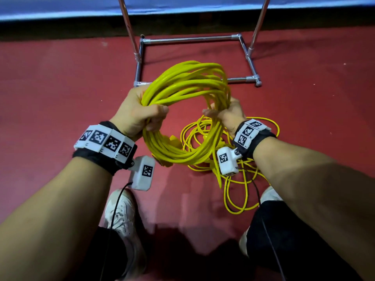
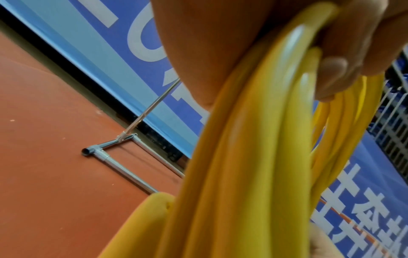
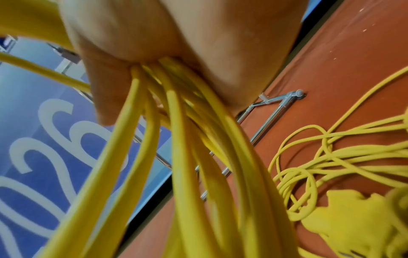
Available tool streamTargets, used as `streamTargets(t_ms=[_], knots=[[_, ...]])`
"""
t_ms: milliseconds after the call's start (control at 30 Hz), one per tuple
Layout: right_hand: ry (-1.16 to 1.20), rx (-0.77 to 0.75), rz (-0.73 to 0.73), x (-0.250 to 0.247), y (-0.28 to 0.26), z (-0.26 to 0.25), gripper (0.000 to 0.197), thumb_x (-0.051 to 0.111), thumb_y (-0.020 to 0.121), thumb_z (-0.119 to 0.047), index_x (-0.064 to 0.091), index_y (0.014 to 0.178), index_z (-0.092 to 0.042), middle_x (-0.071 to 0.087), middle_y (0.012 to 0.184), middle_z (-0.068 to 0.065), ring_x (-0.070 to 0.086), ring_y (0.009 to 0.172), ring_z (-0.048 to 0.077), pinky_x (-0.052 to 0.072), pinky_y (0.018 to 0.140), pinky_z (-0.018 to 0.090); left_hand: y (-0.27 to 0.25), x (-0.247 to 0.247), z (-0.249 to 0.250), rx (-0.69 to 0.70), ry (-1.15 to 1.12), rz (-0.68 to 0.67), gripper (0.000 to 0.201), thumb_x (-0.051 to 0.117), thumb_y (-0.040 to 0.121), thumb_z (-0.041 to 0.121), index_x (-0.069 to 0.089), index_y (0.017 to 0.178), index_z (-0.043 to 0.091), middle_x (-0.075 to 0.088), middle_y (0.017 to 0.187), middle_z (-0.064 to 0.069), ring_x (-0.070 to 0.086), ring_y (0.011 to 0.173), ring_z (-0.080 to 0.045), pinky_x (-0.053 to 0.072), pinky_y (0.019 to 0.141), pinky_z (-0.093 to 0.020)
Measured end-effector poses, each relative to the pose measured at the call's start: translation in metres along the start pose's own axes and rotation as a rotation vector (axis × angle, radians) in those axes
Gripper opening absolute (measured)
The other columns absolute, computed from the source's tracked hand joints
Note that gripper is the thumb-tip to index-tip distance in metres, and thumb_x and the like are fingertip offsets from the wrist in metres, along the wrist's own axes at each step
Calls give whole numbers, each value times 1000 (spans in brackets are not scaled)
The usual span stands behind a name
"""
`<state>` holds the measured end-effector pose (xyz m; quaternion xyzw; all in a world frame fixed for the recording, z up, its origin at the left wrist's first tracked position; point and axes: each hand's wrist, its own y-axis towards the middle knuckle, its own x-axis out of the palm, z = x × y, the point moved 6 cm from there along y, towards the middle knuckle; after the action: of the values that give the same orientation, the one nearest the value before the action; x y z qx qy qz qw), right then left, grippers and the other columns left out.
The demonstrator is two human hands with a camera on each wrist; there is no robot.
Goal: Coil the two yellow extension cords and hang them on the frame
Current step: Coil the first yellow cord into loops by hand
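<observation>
Both the left hand [image 1: 140, 113] and right hand [image 1: 228, 112] grasp the coiled cord [image 1: 182, 86], frame centre. A loose cord [image 1: 239, 191] lies lower right on the floor [image 1: 60, 78].

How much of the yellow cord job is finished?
About halfway. One cord is wound into a coil, gripped by the left hand and the right hand. It isn't hung on the metal frame yet. The second cord lies loose and tangled on the red floor, waiting to be coiled and hung.
</observation>
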<state>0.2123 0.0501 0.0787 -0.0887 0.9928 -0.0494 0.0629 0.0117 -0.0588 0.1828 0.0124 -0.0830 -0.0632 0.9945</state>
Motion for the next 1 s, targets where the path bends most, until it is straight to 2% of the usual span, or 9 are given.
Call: streamTargets(t_ms=[33,133,267,333,467,533,633,867,1000], knots=[[-22,-4,-31,1,0,1,39,93,50,-28,75,84,-22,74,84,7,71,84,30,57,76,40,0,-4,-4,1,5,29,29,66,62,13,42,78,6,38,47,2,27,32,-9,22,39,-17],[-66,-33,-22,-3,1,1,17,87,59,-19,76,71,-25,74,73,-4,68,73,16,50,67,28,3,-18,-15,13,81,131,27,62,60,1,49,84,1,42,49,1,32,34,-13,31,41,-19],[-91,-64,-20,-8,7,-12,9,79,70,-10,77,70,-19,73,70,5,69,74,31,55,76,43,4,-44,-34,-3,249,299,15,57,58,-5,52,70,3,51,48,-2,45,44,-22,40,51,-31],[-186,-98,-9,-10,8,-26,14,79,69,-24,76,77,-13,71,69,13,65,62,30,54,65,42,3,-55,-44,-20,286,376,12,62,59,0,56,68,6,56,50,-2,50,49,-24,42,53,-33],[-317,-245,7,-7,5,-60,16,79,78,-20,66,68,-19,47,53,-12,37,49,2,35,51,23,3,-71,-62,-49,271,499,11,66,61,4,64,72,6,67,58,-4,62,57,-26,51,57,-33],[-360,-299,15,-5,3,-74,11,78,81,-17,68,75,-15,46,58,-11,34,50,-3,33,51,20,4,-77,-65,-43,270,535,15,69,61,1,66,75,7,68,62,-1,66,63,-24,55,63,-34],[-434,-364,22,-4,2,-89,14,77,76,-27,70,77,-14,53,62,-4,40,57,2,38,54,23,6,-79,-61,-31,346,542,27,72,65,-4,65,91,3,68,67,0,65,60,-13,54,59,-29],[-534,-398,-5,-6,2,-119,7,66,68,-35,61,63,-37,55,52,-10,60,57,24,48,54,30,15,-65,-45,17,366,462,48,74,59,4,58,103,15,65,88,-17,66,75,-24,59,68,-42],[-486,-454,41,-9,7,-142,15,73,73,-31,61,64,-29,49,54,-10,47,56,10,40,53,25,22,-60,-14,143,293,468,42,77,66,4,63,105,9,66,88,-15,62,74,-21,54,66,-36]])
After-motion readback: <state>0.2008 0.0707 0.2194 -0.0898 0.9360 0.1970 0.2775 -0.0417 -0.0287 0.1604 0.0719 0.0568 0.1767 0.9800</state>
